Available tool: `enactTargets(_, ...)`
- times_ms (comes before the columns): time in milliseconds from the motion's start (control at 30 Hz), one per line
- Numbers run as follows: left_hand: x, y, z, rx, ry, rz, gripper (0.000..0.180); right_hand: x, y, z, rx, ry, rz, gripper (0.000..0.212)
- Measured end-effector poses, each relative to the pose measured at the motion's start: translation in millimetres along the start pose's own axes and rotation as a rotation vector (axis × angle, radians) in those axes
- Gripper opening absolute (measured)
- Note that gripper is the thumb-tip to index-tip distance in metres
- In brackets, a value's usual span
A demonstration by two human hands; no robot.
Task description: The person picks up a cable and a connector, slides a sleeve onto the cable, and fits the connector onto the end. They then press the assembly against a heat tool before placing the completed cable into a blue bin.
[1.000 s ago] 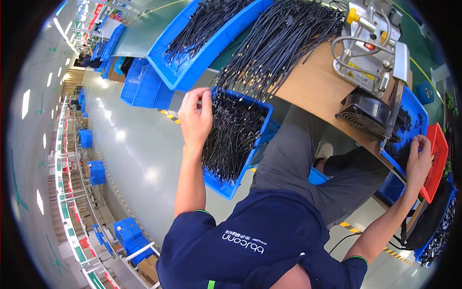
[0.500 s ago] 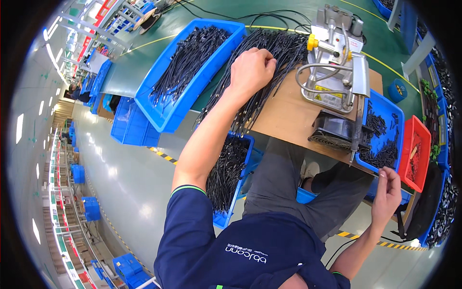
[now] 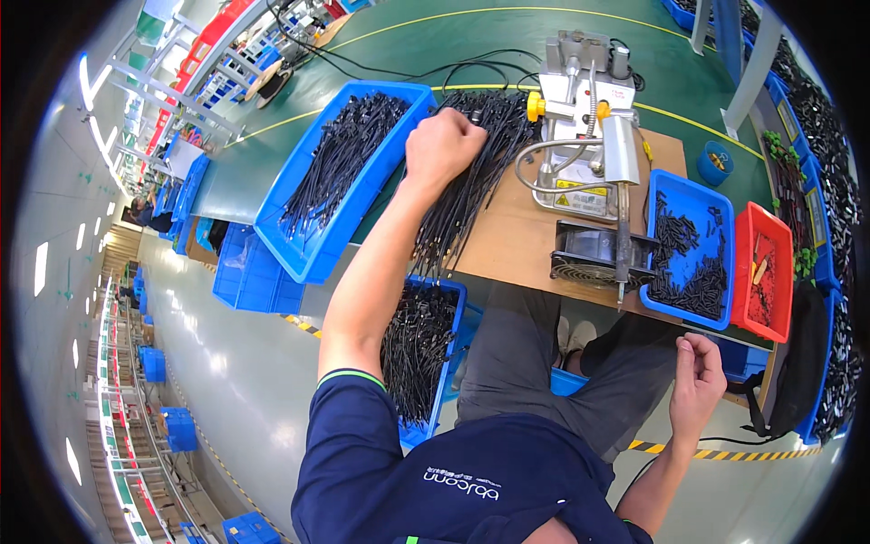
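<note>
My left hand [image 3: 444,147] rests closed on a thick spread of black cables [image 3: 464,195] at the table's middle. Its fingertips are hidden, so whatever it grips there does not show. Down at the right, my right hand [image 3: 696,381] hangs in front of the table edge, thumb and fingers pinched together. Anything between those fingers is too small to make out. Between the hands stands a metal benchtop machine [image 3: 580,186] with a yellow knob, a bent hose and a rod pointing toward me. Beside that rod sits a black fan [image 3: 589,252].
Left of the cables is a blue bin [image 3: 419,102] full of black cables. Another cable-filled blue bin [image 3: 444,363] stands lower, beside my leg. At right are a blue tray [image 3: 725,195] of short black pieces, a red tray [image 3: 779,272] and a small blue cup [image 3: 716,163].
The whole view has shifted, with the table items sliding left. My right hand has drawn slightly back from the trays toward my body. My left hand stays over the cables.
</note>
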State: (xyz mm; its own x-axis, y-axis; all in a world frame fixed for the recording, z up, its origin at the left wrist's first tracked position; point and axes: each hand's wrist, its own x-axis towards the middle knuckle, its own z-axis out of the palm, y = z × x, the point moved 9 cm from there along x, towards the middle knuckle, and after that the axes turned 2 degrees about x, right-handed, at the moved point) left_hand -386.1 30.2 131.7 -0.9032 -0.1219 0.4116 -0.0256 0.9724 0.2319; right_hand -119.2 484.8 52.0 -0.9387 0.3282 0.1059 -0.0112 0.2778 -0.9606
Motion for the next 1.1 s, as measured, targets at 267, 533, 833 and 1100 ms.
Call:
enactTargets(267,-69.8,62.7,-96.2,-0.872,-0.267,0.082,0.012,-17.9,-7.0,10.3,0.255,-0.093,0.034,0.009)
enactTargets(533,-234.8,130.0,-75.9,-1.117,-0.882,-0.030,0.038,-32.4,-107.7,62.0,0.475,-0.323,-0.370,0.021)
enactTargets(833,-292.3,154.7,-25.3,-1.353,-1.045,-0.191,0.020,-38.4,-64.2,81.1,0.689,-0.430,0.077,0.020)
enactTargets(1100,-292.3,165.7,-20.8,-1.324,-1.002,-0.137,0.018,-40.2,-54.5,68.6,0.603,-0.434,0.049,0.018)
